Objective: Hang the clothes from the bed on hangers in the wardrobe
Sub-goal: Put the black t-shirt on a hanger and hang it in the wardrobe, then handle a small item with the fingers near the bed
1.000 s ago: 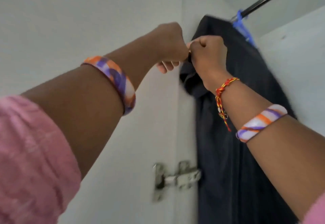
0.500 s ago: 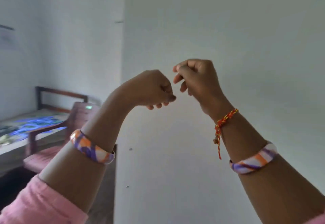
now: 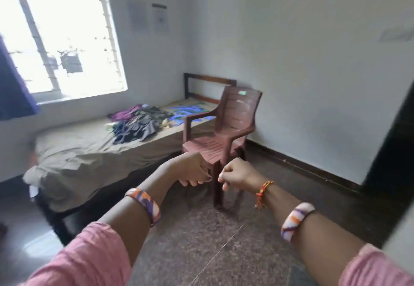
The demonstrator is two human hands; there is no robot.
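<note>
A pile of dark and purple clothes lies on the bed by the window. Several blue hangers lie on the bed beyond the pile, partly hidden by the chair. My left hand and my right hand are held out side by side at mid-height over the floor, well short of the bed. Both have curled fingers and hold nothing. The wardrobe is out of view.
A brown plastic chair stands beside the bed, just beyond my hands. A bright window with a purple curtain is at the left. A dark opening is at the right wall. Speckled floor lies between me and the bed.
Both hands let go of the dark garment hanging in the wardrobe. My view swung left from the wardrobe to the room, and my hands dropped lower, still close together.
</note>
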